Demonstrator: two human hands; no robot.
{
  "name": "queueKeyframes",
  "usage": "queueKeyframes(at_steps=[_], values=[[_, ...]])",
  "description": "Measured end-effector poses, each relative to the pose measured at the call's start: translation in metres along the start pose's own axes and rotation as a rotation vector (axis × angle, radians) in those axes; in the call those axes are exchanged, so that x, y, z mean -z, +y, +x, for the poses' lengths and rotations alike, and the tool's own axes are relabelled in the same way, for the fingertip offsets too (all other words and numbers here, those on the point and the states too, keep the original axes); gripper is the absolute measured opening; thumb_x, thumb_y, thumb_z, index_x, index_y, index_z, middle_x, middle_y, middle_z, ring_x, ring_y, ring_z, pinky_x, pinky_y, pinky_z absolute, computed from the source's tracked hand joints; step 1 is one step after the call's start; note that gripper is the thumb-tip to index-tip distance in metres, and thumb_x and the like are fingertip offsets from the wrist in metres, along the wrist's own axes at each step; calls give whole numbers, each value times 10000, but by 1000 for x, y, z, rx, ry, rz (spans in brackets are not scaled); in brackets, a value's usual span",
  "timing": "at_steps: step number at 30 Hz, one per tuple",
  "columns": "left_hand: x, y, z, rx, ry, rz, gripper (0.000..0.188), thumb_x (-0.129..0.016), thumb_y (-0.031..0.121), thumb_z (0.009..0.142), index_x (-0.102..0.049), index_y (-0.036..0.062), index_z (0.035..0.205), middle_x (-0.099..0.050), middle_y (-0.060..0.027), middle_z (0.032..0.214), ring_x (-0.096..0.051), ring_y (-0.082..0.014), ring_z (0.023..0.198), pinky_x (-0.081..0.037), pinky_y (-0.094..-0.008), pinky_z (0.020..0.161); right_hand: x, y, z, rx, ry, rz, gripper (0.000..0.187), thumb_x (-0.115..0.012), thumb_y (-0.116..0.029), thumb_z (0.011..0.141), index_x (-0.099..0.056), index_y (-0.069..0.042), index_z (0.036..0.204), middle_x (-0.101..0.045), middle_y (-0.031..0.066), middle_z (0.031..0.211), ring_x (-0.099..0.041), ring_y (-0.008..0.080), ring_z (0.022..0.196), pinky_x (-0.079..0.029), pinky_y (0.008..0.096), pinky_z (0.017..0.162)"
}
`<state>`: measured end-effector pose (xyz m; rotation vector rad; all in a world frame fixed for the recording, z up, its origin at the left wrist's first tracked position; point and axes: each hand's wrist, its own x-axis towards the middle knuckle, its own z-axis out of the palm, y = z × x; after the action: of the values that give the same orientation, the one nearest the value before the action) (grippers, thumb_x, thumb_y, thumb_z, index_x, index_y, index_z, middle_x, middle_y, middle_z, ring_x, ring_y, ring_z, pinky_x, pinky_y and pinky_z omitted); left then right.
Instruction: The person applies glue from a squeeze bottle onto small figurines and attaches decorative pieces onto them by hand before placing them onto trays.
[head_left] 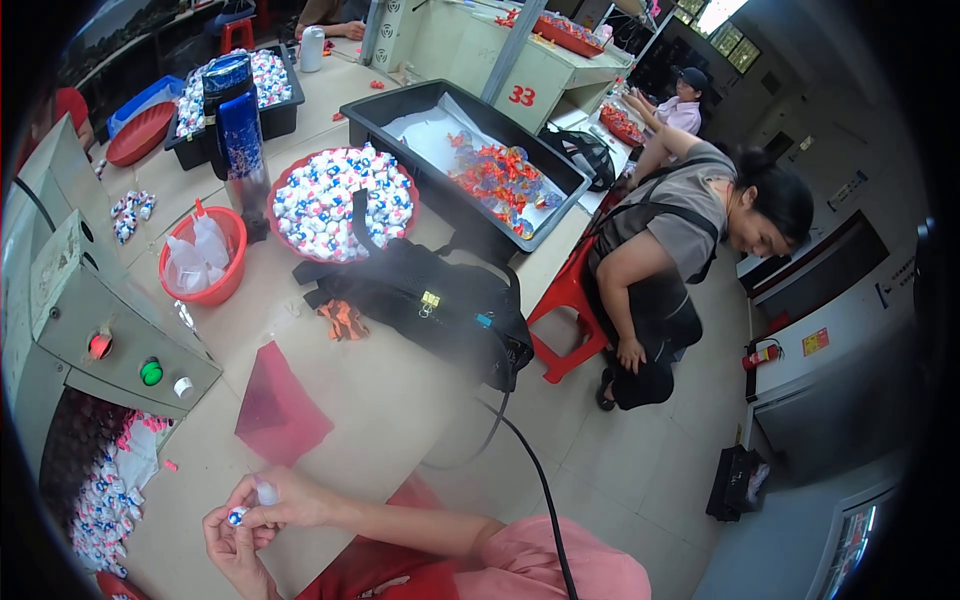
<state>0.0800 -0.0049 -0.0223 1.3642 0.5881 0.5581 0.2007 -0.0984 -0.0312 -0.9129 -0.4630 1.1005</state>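
Nearest to the cam. is the person's own pink fabric sleeve, below the black fabric bag which lies on the beige table. Both hands are below and left of the bag, close together. The L hand is pinching a small round white-and-blue ball btw. its fingertips; if the R thumb presses on it too, I cannot tell. The R hand has its fingers closed around a small translucent whitish piece, partly hidden.

Btw. the hands and the bag lies a flat pink see-through sheet. Just beside the bag, on its L side, is an orange-and-black striped cloth piece. Above the bag, approx. touching it, stands a round red plastic basket w/ many white, blue & pink balls. Further L of the bag is an orange-red plastic bowl w/ translucent bottles. Above and R of the bag is a black rectangular plastic tray w/ orange-and-clear pieces. R of the bag, a co-worker sits on a red plastic stool.
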Motion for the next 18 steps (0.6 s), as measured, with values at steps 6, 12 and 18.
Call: queueKeyframes(at_steps=[6,12,18], values=[[8,-6,-2,-21,-25,80,148,-563,79,834,-482,7,935,-563,-36,762,-510,-57,549,-377,-141,478,4,8,1,-13,-20,-81,212,-662,-116,739,-547,-7,880,-579,38,757,-507,65,583,-381,202,441],[12,-9,-6,-36,-14,23,142,-557,80,838,-480,13,937,-562,-42,764,-511,-57,567,-376,-137,490,-6,0,-5,-27,-9,-13,190,-664,-115,731,-540,-14,833,-559,27,711,-507,66,556,-384,205,438],[20,-7,-18,8,-8,28,150,-554,68,838,-477,1,949,-560,-39,782,-506,-51,590,-376,-136,508,-13,10,-8,-53,-23,-121,176,-652,-111,738,-534,-20,833,-567,27,721,-515,67,551,-383,197,442]])
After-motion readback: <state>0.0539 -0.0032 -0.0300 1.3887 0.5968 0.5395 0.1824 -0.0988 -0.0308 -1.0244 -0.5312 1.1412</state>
